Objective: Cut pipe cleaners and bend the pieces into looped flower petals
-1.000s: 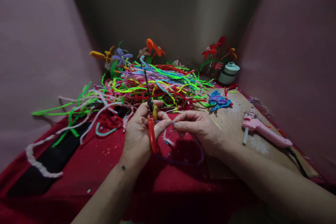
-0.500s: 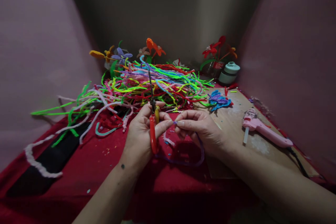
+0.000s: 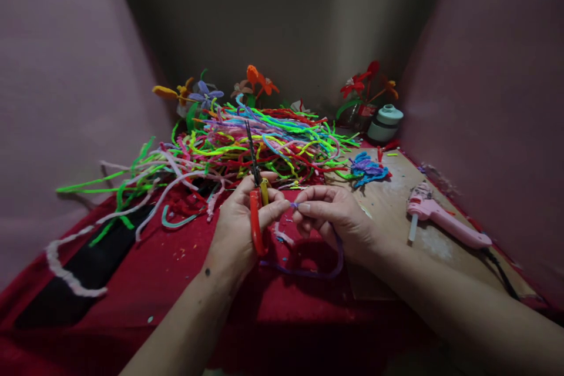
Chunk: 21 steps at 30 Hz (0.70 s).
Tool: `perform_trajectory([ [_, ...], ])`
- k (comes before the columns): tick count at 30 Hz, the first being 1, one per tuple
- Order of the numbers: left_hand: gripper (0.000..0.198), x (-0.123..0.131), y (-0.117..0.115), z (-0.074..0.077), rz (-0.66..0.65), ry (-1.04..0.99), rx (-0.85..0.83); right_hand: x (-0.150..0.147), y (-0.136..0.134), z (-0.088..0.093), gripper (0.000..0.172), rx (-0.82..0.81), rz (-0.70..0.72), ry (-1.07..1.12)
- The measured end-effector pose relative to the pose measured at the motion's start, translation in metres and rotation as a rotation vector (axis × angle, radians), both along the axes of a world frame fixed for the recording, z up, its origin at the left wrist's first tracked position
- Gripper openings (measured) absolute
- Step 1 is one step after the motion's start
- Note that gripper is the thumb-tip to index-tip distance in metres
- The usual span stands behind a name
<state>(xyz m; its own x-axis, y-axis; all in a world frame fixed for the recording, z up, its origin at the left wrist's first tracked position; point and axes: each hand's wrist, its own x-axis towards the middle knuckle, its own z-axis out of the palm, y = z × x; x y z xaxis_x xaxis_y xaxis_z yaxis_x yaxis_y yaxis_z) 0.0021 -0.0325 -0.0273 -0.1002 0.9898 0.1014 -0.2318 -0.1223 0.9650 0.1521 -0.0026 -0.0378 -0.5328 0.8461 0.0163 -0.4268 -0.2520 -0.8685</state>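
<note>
A purple pipe cleaner point(image 3: 317, 274) is pinched between the thumbs and fingertips of both hands, which nearly meet at its end. Its length loops down over the red cloth. My left hand point(image 3: 238, 223) is closed and also carries a pair of scissors point(image 3: 256, 223) with a red and a yellow handle, the dark blades pointing up and away. My right hand point(image 3: 337, 211) is closed on the pipe cleaner, its other fingers curled beneath. Beyond the hands lies a big heap of coloured pipe cleaners point(image 3: 268, 135).
A pink glue gun point(image 3: 449, 224) rests on a brown board point(image 3: 388, 264) at right, near a blue and purple pipe-cleaner bundle point(image 3: 366, 169). Pipe-cleaner flowers point(image 3: 205, 94) and a pale green jar point(image 3: 385, 123) stand behind. A black strip point(image 3: 66, 288) lies at left.
The scissors have tilted slightly, their blade tips shifting left and a little down. Both hands keep their pinch on the purple pipe cleaner in almost the same place.
</note>
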Motion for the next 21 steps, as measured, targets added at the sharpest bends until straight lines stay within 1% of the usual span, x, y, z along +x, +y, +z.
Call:
perform_trajectory([
  [3, 0.042, 0.0, 0.002, -0.002, 0.015, 0.073, 0.037, 0.001, 0.002, 0.0, 0.012, -0.002, 0.02, -0.014],
  [5, 0.039, -0.003, 0.003, -0.003, 0.069, 0.228, 0.084, 0.001, 0.003, 0.001, 0.011, 0.027, -0.025, -0.057],
  [6, 0.038, -0.006, 0.003, -0.004, 0.13, 0.354, 0.116, 0.001, 0.003, 0.001, 0.011, 0.045, -0.067, -0.078],
  [8, 0.038, -0.013, 0.0, -0.004, 0.309, 0.672, 0.191, 0.001, 0.004, 0.003, 0.01, 0.081, -0.166, -0.115],
  [9, 0.042, -0.018, -0.002, -0.005, 0.385, 0.854, 0.221, 0.001, 0.004, 0.005, 0.01, 0.099, -0.215, -0.13],
  [10, 0.046, -0.022, -0.005, -0.006, 0.433, 1.01, 0.248, 0.001, 0.004, 0.006, 0.01, 0.117, -0.26, -0.146],
  [11, 0.049, -0.026, -0.008, -0.007, 0.439, 1.141, 0.293, 0.002, 0.004, 0.007, 0.01, 0.131, -0.298, -0.161],
  [13, 0.058, -0.032, -0.014, -0.011, 0.348, 1.361, 0.347, 0.002, 0.005, 0.008, 0.01, 0.14, -0.346, -0.186],
  [15, 0.061, -0.036, -0.019, -0.016, 0.272, 1.53, 0.364, 0.003, 0.006, 0.009, 0.01, 0.132, -0.361, -0.191],
  [18, 0.054, -0.039, -0.022, -0.023, 0.231, 1.685, 0.336, 0.003, 0.007, 0.008, 0.011, 0.118, -0.351, -0.179],
  [21, 0.048, -0.043, -0.022, -0.027, 0.209, 1.769, 0.322, 0.003, 0.008, 0.006, 0.013, 0.113, -0.32, -0.175],
])
